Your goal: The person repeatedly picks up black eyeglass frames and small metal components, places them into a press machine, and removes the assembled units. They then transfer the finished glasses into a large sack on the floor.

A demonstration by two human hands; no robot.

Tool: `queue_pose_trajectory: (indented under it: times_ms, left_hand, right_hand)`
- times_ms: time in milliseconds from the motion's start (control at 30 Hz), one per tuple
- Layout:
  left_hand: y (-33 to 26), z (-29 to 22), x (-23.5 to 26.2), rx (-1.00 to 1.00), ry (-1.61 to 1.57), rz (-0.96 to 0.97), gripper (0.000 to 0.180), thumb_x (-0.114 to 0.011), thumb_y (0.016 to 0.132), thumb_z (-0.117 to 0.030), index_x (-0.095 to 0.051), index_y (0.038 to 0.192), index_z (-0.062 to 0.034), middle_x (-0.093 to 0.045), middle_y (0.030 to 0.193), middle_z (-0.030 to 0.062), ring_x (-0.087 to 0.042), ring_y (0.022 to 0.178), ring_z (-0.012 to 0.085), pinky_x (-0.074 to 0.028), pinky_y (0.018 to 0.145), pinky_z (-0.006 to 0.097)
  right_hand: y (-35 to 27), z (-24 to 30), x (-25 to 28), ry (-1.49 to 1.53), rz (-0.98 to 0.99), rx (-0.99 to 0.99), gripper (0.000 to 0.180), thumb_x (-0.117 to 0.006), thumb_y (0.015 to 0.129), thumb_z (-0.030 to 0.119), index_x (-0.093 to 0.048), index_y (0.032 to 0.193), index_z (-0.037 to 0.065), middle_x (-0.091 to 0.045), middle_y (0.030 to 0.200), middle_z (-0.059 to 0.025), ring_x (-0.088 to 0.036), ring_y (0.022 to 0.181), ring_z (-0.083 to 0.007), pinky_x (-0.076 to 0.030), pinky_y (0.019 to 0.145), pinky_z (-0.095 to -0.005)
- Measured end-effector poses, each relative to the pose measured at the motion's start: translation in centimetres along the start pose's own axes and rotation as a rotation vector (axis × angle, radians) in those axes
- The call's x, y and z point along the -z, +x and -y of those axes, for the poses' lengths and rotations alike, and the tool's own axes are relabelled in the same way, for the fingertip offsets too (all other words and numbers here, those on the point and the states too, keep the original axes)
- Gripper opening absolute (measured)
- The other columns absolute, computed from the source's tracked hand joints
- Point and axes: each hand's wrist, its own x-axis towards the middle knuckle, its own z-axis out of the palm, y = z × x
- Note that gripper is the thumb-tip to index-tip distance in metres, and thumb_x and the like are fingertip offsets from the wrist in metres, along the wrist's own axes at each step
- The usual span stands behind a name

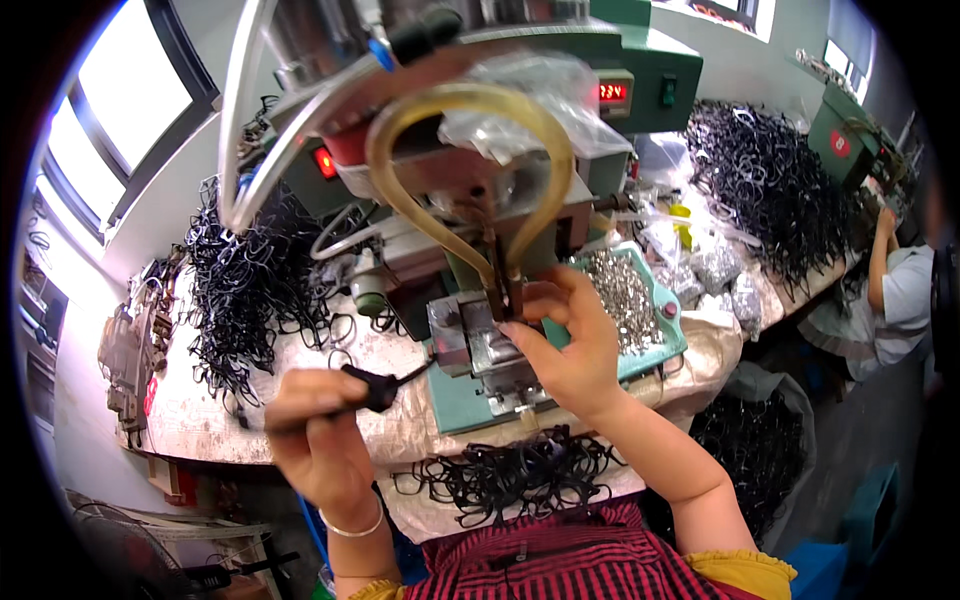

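Observation:
My left hand (318,430) grips a black spectacle frame part (375,388) by its thick end, its thin tip pointing toward the metal jig (470,340) of a green bench machine (540,110). My right hand (570,335) is raised at the jig, its fingertips pinched right under the yellowish looped tube (470,110) and the dark tool tip; whether a small piece sits between the fingers I cannot tell. A teal tray (668,335) of small silvery metal parts lies just right of that hand.
Heaps of black frames lie at the left (245,290), on my lap (510,475) and far right (765,190). Clear bags of small parts (715,268) sit beside the tray. Another person (900,290) works at a second green machine (845,130) on the right. A window fills the left.

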Motion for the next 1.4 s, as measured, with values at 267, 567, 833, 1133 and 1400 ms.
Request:
queue_pose_trajectory:
  times_ms: [267, 567, 833, 1133, 1400]
  left_hand:
    - [3.3, 1.5, -2.0, -0.100, 0.282, 0.009, 0.009, -0.061, 0.094, -0.003, -0.061, 0.100, 0.0033, -0.064, 0.098, 0.0116, -0.059, 0.089, 0.0183, -0.045, 0.085, 0.029]
    - [-1.1, 2.4, -3.1, -0.324, 0.574, 0.635, 0.015, -0.073, 0.078, -0.004, -0.073, 0.091, -0.0091, -0.073, 0.099, 0.0042, -0.055, 0.080, 0.0224, -0.052, 0.089, 0.044]
    - [-1.3, 3.8, -3.4, -0.315, 0.540, 0.697, 0.021, -0.076, 0.074, -0.009, -0.074, 0.094, -0.0101, -0.073, 0.101, 0.0048, -0.052, 0.078, 0.0233, -0.050, 0.095, 0.049]
    - [-9.0, 1.9, -0.6, -0.174, 0.849, 0.186, 0.037, -0.079, 0.073, -0.008, -0.067, 0.109, -0.0070, -0.068, 0.116, 0.0114, -0.062, 0.106, 0.0286, -0.045, 0.100, 0.045]
    - [0.3, 9.3, 12.7, 0.000, 1.528, 0.314, 0.015, -0.062, 0.076, 0.002, -0.072, 0.085, -0.0061, -0.062, 0.124, 0.0176, -0.055, 0.112, 0.0395, -0.045, 0.098, 0.043]
  right_hand:
    - [0.3, 0.3, -0.4, 0.209, 0.045, -0.097, 0.059, -0.070, 0.081, 0.000, -0.042, 0.133, -0.005, -0.069, 0.101, -0.0121, -0.065, 0.101, -0.0170, -0.046, 0.092, -0.0298]
    - [0.8, 0.6, 5.2, -0.135, 0.052, -0.270, 0.042, -0.065, 0.083, 0.004, -0.060, 0.125, 0.001, -0.066, 0.121, -0.0121, -0.061, 0.113, -0.0214, -0.044, 0.101, -0.0333]
    - [-5.1, -3.6, 11.6, -0.948, 0.011, -0.092, 0.036, -0.080, 0.072, 0.015, -0.068, 0.105, 0.004, -0.067, 0.095, -0.0079, -0.059, 0.090, -0.0268, -0.047, 0.083, -0.0379]
    - [-3.8, -8.0, 8.6, -0.945, -0.172, 0.058, 0.010, -0.076, 0.075, 0.010, -0.067, 0.078, 0.006, -0.064, 0.079, -0.0079, -0.058, 0.084, -0.0311, -0.045, 0.086, -0.0438]
    - [-1.2, -7.0, 7.7, -0.816, -0.127, 0.134, 0.009, -0.070, 0.076, 0.007, -0.069, 0.085, 0.005, -0.067, 0.084, -0.0092, -0.061, 0.083, -0.0293, -0.048, 0.074, -0.0393]
